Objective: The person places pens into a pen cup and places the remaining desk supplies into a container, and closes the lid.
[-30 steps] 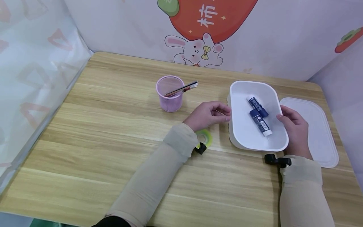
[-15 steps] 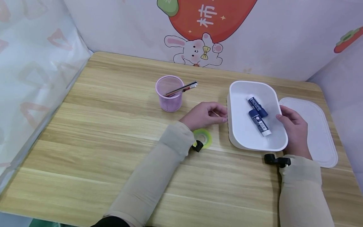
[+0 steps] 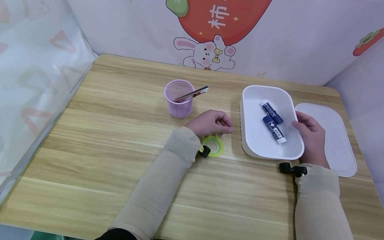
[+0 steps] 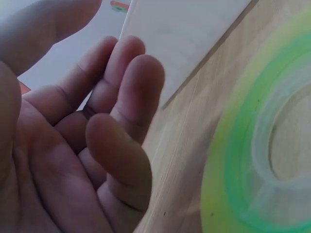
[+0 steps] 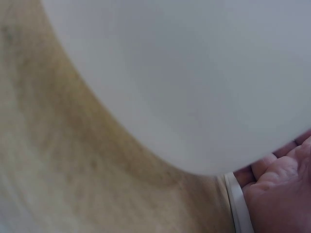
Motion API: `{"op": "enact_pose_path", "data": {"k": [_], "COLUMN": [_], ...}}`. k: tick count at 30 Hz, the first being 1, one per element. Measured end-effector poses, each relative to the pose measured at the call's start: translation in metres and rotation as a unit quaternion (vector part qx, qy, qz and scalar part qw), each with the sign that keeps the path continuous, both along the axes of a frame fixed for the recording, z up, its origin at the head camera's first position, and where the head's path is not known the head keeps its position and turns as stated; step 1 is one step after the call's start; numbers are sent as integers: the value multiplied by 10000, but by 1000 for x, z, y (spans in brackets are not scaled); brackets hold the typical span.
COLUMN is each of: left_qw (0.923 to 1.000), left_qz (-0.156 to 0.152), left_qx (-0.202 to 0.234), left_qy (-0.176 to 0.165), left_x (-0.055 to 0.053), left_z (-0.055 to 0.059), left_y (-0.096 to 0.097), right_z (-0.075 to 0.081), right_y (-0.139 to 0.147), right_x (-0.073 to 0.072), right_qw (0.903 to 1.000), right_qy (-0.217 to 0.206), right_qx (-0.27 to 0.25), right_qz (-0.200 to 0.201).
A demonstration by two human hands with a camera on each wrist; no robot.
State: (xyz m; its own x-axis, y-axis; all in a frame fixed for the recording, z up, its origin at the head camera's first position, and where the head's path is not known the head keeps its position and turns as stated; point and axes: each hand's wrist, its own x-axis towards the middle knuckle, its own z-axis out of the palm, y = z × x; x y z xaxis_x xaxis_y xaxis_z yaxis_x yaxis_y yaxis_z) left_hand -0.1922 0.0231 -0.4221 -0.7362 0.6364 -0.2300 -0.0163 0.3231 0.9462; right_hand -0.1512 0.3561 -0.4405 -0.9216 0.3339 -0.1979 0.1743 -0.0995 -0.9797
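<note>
Head view: the right hand (image 3: 313, 141) grips the white box (image 3: 255, 133) at its 3 o'clock side; two blue tubes (image 3: 274, 130) lie inside. The left hand (image 3: 208, 123), loosely curled, holds nothing at the box's 9 o'clock, the tape roll (image 3: 220, 149) (yellow-green) at its 6.

Left wrist: the roll is near, at 3 o'clock from the hand.

Right wrist: the hand shows at 4 o'clock, its fingers apparently behind the box, though blurred.
</note>
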Motion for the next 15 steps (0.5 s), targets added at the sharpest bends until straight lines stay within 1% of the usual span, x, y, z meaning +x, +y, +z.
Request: {"op": "enact_pose_path", "data": {"k": [6, 10, 15], "left_qw": [9989, 9979, 9963], "left_qz": [-363, -485, -606], "left_qx": [-288, -388, -448], "left_qy": [-85, -193, -421], "left_x": [0, 0, 0], "left_z": [-2, -3, -3], "left_y": [-4, -5, -7], "right_z": [1, 2, 1], "right_y": [-1, -1, 0], "right_x": [0, 0, 0], "right_qw": [10000, 10000, 10000], "right_qy": [-73, -93, -59], "right_qx": [9, 15, 21], "right_qz": [-5, -3, -4]}}
